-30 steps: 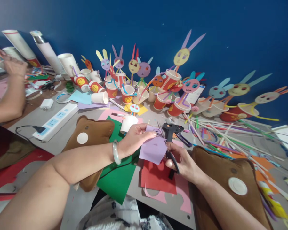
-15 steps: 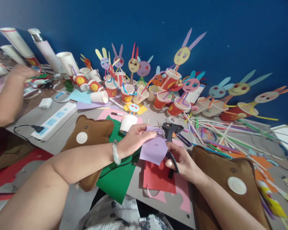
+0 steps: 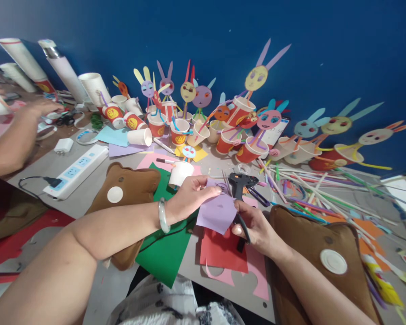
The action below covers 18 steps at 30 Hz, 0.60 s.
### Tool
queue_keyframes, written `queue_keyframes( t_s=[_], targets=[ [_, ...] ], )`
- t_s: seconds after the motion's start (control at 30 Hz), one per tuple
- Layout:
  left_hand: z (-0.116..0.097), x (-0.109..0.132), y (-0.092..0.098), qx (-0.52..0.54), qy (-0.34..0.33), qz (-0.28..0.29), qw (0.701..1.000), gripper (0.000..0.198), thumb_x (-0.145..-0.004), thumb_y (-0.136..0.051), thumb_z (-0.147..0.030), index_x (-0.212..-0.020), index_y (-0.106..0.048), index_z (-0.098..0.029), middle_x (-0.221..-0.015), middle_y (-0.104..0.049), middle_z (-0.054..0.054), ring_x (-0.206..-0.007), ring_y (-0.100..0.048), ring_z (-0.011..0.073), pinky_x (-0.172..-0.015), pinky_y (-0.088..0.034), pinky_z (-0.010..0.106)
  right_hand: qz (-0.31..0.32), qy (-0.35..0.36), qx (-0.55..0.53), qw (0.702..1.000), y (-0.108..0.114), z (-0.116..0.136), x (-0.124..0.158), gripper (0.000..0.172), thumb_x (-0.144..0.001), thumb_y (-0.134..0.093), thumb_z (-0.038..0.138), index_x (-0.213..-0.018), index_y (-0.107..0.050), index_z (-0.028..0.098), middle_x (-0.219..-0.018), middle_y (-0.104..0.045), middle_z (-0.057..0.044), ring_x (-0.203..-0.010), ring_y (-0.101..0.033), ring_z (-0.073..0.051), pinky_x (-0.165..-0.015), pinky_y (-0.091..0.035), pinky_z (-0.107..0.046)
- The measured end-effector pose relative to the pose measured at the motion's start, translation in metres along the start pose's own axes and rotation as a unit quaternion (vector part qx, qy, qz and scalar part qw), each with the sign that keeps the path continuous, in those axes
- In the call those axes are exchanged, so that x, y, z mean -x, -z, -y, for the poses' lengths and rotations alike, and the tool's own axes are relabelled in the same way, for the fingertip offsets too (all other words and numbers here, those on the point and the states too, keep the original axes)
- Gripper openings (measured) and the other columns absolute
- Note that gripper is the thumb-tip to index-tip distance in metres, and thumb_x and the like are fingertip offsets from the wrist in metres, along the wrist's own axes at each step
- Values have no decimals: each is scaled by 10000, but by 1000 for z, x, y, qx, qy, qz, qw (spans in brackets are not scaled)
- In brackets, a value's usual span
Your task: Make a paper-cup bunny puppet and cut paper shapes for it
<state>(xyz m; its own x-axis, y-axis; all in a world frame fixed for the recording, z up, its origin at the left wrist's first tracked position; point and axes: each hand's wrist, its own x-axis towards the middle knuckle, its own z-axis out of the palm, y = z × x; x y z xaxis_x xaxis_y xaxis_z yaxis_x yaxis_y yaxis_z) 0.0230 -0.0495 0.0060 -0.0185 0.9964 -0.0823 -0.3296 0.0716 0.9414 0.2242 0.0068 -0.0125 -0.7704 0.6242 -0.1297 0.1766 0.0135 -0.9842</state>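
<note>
My left hand (image 3: 189, 195) pinches a lilac sheet of paper (image 3: 215, 212) by its upper edge, above the grey table (image 3: 88, 189). A pale bangle sits on that wrist. My right hand (image 3: 257, 225) grips black-handled scissors (image 3: 238, 222), whose blades enter the lilac paper near its top. Under the paper lie a red sheet (image 3: 221, 253), a pink sheet with cut-outs (image 3: 257, 275) and a green sheet (image 3: 165, 253). A black glue gun (image 3: 243, 181) lies just beyond my hands.
Brown cushions (image 3: 128, 185) (image 3: 321, 257) lie under each forearm. Several paper-cup rabbits (image 3: 189, 113) stand along the blue wall. Straws (image 3: 318, 189) litter the right. A white power strip (image 3: 76, 171) lies left, where another person's hand (image 3: 42, 107) reaches among the clutter.
The other person's hand at the left has dropped from near their face down onto the table clutter. My own hands, paper and scissors have barely shifted.
</note>
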Motion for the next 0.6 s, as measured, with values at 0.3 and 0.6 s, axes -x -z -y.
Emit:
queue_keyframes(
  t_s=[0.3,0.6],
  targets=[
    [1,0,1,-7,-4,-4,1000,215,-767,-675,-322,-828,-648,-118,-745,-612,25,-662,-542,112,-643,-410,255,-8,14,0,1000,-2,2,-1,556,-646,-783,662,-706,-505,184,-673,-526,17,-608,-435,-104,-551,-346,-229],
    [-2,0,1,-17,-5,-2,1000,207,-768,-666,-321,-812,-635,-122,-710,-578,5,-628,-509,94,-613,-390,240,-20,17,14,1000,-2,3,-1,578,-641,-775,679,-673,-473,187,-632,-482,36,-573,-391,-91,-522,-320,-225]
  ],
)
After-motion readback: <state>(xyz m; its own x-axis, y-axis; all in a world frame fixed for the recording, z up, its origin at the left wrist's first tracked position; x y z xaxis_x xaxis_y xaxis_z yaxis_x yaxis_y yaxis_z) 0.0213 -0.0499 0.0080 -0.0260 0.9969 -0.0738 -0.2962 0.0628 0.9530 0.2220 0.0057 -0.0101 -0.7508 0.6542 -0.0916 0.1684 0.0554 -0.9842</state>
